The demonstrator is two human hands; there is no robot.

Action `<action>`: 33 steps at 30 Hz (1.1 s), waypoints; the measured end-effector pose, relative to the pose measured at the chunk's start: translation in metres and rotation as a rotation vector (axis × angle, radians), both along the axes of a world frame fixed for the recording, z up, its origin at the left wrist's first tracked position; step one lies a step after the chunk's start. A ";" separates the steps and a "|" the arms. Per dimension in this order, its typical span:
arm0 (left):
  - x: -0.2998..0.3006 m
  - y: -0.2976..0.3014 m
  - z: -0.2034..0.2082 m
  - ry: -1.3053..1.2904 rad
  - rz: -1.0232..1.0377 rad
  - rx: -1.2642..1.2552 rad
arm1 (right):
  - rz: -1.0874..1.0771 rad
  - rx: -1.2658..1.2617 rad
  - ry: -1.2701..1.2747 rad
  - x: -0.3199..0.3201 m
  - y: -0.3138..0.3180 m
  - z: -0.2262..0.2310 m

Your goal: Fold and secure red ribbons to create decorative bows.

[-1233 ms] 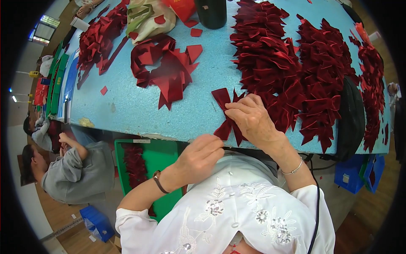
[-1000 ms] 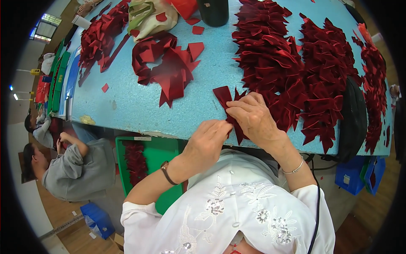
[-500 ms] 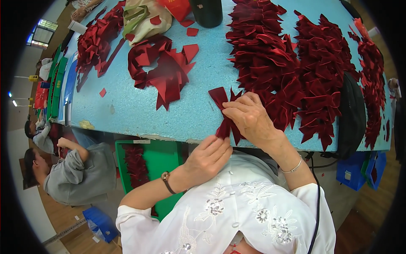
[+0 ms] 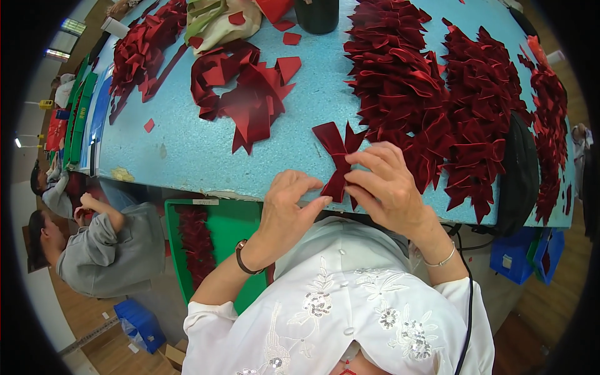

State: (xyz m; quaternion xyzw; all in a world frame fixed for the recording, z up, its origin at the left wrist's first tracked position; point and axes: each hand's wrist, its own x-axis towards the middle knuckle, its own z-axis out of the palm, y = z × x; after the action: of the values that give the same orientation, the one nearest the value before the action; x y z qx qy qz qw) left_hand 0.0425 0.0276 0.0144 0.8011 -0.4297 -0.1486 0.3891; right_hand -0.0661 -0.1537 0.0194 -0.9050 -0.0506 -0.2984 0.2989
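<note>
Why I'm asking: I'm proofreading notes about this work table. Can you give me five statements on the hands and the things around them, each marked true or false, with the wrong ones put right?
1. The right hand is at a dark red bow near the edge of the blue table. True.
2. The left hand is clenched in a fist. False: its thumb and fingers are apart.
3. The thin bracelet is on the left wrist. False: it is on the right wrist; the left wears a dark band.
4. The green bin has dark red fabric pieces in it. True.
5. The dark cylindrical container stands right of all the bow rows. False: it stands to their left.
</note>
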 end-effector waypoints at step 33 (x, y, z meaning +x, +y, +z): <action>-0.005 0.003 -0.005 -0.089 -0.055 -0.018 | -0.131 0.077 0.137 -0.025 0.037 -0.023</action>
State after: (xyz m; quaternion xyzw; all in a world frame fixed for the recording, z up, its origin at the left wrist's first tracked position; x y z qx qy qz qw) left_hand 0.0375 0.0302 0.0094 0.7913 -0.4698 -0.1195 0.3726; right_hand -0.0910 -0.1167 -0.0037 -0.9124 0.0405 -0.2566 0.3162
